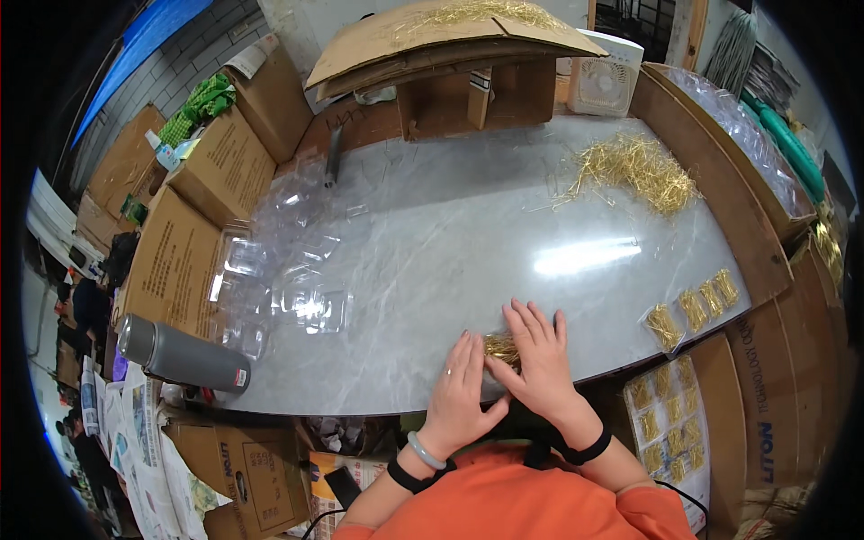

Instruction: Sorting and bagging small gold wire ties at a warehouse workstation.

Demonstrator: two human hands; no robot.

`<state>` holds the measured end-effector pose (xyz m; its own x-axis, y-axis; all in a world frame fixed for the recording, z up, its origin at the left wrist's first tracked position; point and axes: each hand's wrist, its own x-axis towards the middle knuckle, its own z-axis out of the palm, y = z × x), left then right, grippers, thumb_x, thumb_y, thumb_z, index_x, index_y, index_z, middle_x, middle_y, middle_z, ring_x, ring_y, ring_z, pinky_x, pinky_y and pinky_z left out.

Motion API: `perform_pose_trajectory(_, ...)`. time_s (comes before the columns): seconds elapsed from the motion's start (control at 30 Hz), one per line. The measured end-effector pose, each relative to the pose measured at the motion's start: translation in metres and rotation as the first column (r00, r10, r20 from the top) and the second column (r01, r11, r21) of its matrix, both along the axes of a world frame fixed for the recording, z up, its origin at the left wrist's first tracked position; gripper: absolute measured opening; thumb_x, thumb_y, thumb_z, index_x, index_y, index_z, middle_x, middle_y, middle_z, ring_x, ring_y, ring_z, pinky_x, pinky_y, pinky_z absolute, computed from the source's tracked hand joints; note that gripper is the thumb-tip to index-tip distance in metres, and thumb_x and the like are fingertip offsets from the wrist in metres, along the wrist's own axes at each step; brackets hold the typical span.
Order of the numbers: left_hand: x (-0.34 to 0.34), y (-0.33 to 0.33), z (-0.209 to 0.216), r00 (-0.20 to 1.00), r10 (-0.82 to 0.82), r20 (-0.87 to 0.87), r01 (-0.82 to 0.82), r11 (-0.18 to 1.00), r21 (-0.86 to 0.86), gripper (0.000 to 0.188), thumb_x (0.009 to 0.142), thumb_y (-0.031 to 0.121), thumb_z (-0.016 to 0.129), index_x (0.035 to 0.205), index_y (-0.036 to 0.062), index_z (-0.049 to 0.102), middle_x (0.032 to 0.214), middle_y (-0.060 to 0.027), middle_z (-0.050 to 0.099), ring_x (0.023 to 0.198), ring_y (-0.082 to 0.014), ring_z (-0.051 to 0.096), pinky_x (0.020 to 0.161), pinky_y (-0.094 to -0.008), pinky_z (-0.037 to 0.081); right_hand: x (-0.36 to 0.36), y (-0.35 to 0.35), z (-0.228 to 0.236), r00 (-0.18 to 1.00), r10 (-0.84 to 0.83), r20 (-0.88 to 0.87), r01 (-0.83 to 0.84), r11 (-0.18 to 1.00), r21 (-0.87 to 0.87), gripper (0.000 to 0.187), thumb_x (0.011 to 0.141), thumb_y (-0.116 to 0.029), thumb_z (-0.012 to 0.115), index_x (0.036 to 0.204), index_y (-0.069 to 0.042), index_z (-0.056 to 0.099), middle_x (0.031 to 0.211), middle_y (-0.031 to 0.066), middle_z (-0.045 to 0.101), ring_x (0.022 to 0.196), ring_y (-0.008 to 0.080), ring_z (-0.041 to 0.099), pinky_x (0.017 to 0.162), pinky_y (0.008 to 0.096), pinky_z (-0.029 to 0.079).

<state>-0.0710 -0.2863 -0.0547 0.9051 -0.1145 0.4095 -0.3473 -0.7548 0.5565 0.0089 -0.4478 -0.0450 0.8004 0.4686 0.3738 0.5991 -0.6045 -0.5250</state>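
Note:
Both my hands rest flat near the front edge of a grey marble-look table [432,234]. My left hand [461,387] and my right hand [536,355] press down on a small clear packet of thin gold pins [500,346] that lies between them. Most of the packet is hidden under my fingers. A large loose heap of the same gold pins [634,169] lies at the far right of the table. Several filled clear packets [693,309] sit in a row at the table's right edge.
Clear plastic blister trays [288,270] are piled at the table's left. A grey flask [180,354] lies on cardboard boxes [180,252] at left. More filled packets [670,418] lie on a sheet at lower right. A small white fan [603,83] and a cardboard shelf [450,54] stand at the back.

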Motion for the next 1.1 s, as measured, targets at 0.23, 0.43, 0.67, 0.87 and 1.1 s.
perform_pose_trajectory(0.23, -0.001, -0.01, 0.003, 1.0, -0.018, 0.017, 0.014, 0.977, 0.215, 0.096, 0.084, 0.03, 0.081, 0.154, -0.0115, 0.031, 0.159, -0.0308, 0.035, 0.148, -0.0473, 0.034, 0.121, -0.0561, 0.031, 0.0, -0.014, -0.002, 0.987, 0.137, -0.082, -0.137, 0.991, 0.005, 0.065, 0.105, -0.029, 0.05, 0.161, -0.004, 0.027, 0.165, 0.0197, 0.033, 0.155, 0.0404, 0.024, 0.123, 0.0637, 0.01)
perform_pose_trajectory(0.43, 0.001, -0.007, 0.004, 0.999, -0.017, -0.037, 0.021, 0.993, 0.115, 0.085, 0.094, 0.029, 0.073, 0.156, -0.0098, 0.028, 0.161, -0.0316, 0.03, 0.148, -0.0496, 0.032, 0.122, -0.0551, 0.029, 0.013, -0.029, -0.001, 0.928, 0.248, -0.279, -0.106, 0.892, 0.44, 0.059, 0.104, -0.015, 0.049, 0.159, -0.001, 0.031, 0.162, 0.0216, 0.037, 0.153, 0.0373, 0.031, 0.125, 0.0508, 0.02)
perform_pose_trajectory(0.67, 0.03, -0.007, 0.013, 0.998, -0.058, -0.001, 0.057, 0.981, 0.185, 0.069, 0.098, 0.024, 0.068, 0.152, -0.0061, 0.037, 0.16, -0.0255, 0.035, 0.148, -0.0453, 0.035, 0.122, -0.0552, 0.03, 0.015, -0.022, -0.009, 0.993, -0.048, 0.111, 0.03, 0.987, 0.161, 0.052, 0.093, 0.002, 0.054, 0.145, -0.001, 0.05, 0.138, 0.0204, 0.059, 0.119, 0.0392, 0.059, 0.103, 0.0471, 0.046)
perform_pose_trajectory(0.87, 0.031, -0.012, 0.006, 1.0, -0.014, 0.013, 0.01, 0.967, 0.256, 0.056, 0.098, 0.022, 0.065, 0.145, -0.0041, 0.049, 0.156, -0.0222, 0.043, 0.145, -0.0425, 0.04, 0.121, -0.0558, 0.032, 0.017, -0.011, -0.001, 0.974, -0.072, 0.216, 0.072, 0.997, 0.006, 0.057, 0.088, 0.007, 0.057, 0.144, -0.003, 0.051, 0.129, 0.0191, 0.063, 0.109, 0.0385, 0.062, 0.093, 0.0465, 0.049)
perform_pose_trajectory(1.1, 0.03, -0.01, 0.005, 1.0, -0.011, -0.008, 0.012, 0.971, 0.239, 0.056, 0.099, 0.026, 0.065, 0.146, -0.001, 0.049, 0.156, -0.0208, 0.043, 0.146, -0.0411, 0.039, 0.121, -0.0559, 0.031, 0.007, -0.037, -0.009, 0.996, -0.005, -0.095, 0.027, 0.973, 0.231, 0.054, 0.093, -0.005, 0.066, 0.144, -0.005, 0.05, 0.124, 0.019, 0.063, 0.108, 0.0347, 0.064, 0.095, 0.0482, 0.049)
